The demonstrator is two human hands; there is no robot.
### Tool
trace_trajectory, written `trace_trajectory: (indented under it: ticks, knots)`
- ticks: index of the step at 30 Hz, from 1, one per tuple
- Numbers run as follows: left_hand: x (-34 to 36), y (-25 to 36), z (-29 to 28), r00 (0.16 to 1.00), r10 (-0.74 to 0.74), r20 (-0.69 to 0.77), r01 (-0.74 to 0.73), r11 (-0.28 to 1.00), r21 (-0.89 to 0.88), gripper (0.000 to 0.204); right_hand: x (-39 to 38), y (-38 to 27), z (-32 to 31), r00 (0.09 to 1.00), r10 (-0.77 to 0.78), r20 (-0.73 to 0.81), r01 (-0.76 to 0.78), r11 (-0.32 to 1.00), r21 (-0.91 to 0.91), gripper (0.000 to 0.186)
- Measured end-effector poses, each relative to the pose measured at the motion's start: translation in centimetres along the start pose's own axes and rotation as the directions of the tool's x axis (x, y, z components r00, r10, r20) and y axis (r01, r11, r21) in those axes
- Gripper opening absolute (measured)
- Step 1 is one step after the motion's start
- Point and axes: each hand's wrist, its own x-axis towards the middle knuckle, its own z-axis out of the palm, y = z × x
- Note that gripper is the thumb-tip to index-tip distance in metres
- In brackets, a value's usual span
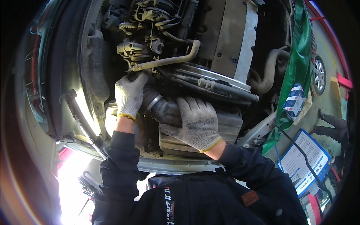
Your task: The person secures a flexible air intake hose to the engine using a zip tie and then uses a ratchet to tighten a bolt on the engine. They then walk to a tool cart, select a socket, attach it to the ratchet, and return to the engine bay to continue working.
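Observation:
My left hand (129, 92), in a knitted glove with a yellow cuff, reaches up beneath a pale bent pipe (168, 60) among engine fittings (131, 48); its fingertips are hidden. My right hand (191, 123), gloved alike, lies with fingers spread on the dark intake duct (163, 111) and the grimy box (225, 127) below it. A metal band clamp (153, 102) circles the duct between my hands. Behind them runs a thick hose (236, 97) along the engine cover (223, 37).
A green fender cover (298, 56) drapes at right, holding a blue-and-white package (293, 103). Beyond are a wheel (318, 75), a blue-framed board (305, 157), a black stay rod (296, 144) and another person's dark-clothed legs (330, 127). A strut (80, 118) stands at left.

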Motion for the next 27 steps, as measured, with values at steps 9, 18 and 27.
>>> trace_trajectory:
  ticks: [9, 18, 27]
  knots:
    - [-0.5, -0.4, 0.0, 0.994, -0.056, -0.094, 0.085, 0.934, 0.346, 0.081, 0.0, 0.1, -0.1, 1.000, -0.004, -0.022, 0.004, 1.000, -0.024, 0.090]
    - [-0.4, -1.4, 0.6, 0.998, 0.011, -0.067, -0.004, 0.994, 0.109, 0.072, 0.5, 0.1, 0.4, 0.997, -0.025, -0.070, 0.021, 0.998, -0.052, 0.083]
    - [-1.3, -0.9, 1.0, 0.984, -0.021, -0.178, 0.105, 0.874, 0.475, 0.089, 0.2, -0.2, -0.4, 1.000, 0.001, -0.013, -0.002, 1.000, -0.031, 0.088]
